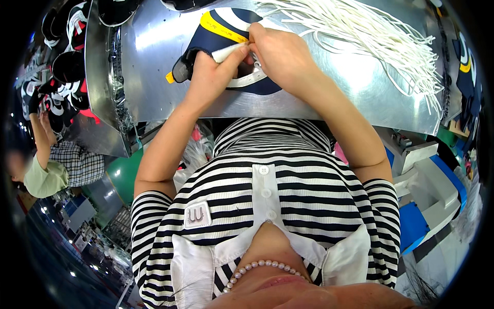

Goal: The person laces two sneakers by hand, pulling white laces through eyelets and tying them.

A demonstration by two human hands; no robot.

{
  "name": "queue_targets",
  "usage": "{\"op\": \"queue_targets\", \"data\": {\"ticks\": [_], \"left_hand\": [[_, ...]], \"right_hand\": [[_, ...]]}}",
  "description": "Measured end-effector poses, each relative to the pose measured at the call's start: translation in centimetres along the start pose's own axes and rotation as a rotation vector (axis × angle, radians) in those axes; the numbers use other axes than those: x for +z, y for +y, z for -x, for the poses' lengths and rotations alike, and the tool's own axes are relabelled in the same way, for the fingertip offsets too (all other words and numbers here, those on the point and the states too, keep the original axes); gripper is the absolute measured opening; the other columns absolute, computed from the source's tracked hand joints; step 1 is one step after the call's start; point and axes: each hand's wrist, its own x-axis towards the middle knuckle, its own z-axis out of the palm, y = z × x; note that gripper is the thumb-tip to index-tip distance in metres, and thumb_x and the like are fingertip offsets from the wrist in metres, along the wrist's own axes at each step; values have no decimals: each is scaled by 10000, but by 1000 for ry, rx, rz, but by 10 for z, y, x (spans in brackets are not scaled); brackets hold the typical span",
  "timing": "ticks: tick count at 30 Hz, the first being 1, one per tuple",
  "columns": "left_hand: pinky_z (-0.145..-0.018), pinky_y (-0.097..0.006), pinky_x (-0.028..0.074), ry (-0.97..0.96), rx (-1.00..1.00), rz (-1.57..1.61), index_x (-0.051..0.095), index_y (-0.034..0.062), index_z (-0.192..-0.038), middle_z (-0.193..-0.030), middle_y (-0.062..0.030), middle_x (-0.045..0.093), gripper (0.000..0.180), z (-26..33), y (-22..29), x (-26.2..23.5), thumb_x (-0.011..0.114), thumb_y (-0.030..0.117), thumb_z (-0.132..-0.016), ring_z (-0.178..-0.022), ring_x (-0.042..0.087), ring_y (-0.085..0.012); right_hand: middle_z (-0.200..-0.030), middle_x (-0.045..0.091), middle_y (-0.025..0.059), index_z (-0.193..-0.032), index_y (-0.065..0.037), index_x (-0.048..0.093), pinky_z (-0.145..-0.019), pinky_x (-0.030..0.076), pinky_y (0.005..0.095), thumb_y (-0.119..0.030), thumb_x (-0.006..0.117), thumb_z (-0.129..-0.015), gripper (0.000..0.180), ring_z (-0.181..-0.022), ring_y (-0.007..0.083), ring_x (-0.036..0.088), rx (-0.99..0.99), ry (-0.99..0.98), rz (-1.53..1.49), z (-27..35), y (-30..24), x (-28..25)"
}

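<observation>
A navy shoe upper (197, 43) with white bands and a yellow strip lies on the metal table in front of me, a yellow tab at its left end. My left hand (213, 71) grips it, its thumb along a white edge and its other fingers hidden inside the opening. Close against that thumb, my right hand (282, 57) is closed in a pinch over the upper. Whatever sits between those fingertips is too small and covered to make out. A white strip with eyelets (250, 79) shows below the hands.
A large bundle of white shoelaces (360, 38) spreads over the table's (159, 26) right side. Dark shoe parts (116, 11) lie at its far left edge. Another person (49, 165) works at the left beside several shoes. More navy uppers (465, 77) hang at the far right.
</observation>
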Motion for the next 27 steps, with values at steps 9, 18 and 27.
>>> {"op": "queue_targets", "data": {"ticks": [9,18,27], "left_hand": [[-695,-252,497,-74,-165,69,704,-7,-1010,-886,-36,702,261,-15,5,-6,780,177,-842,-769,618,-81],[-821,-252,490,-66,-414,198,680,3,-1101,-955,-33,692,318,-18,16,-8,779,134,-829,-869,627,-110],[-616,-271,377,-16,226,1412,477,6,-966,-862,-66,489,236,75,131,-161,573,-105,-782,-759,482,-135]], "right_hand": [[-806,688,121,-1115,-61,620,-725,518,358,-185,549,-973,202,-780,258,683,311,158,-667,-6,34,8],[-825,695,155,-1103,-57,584,-697,512,423,-198,551,-979,191,-766,338,680,189,315,-327,-10,33,28],[-876,654,235,-1196,-42,524,-747,492,501,-178,514,-998,240,-845,434,642,345,354,-294,-11,30,35]]}}
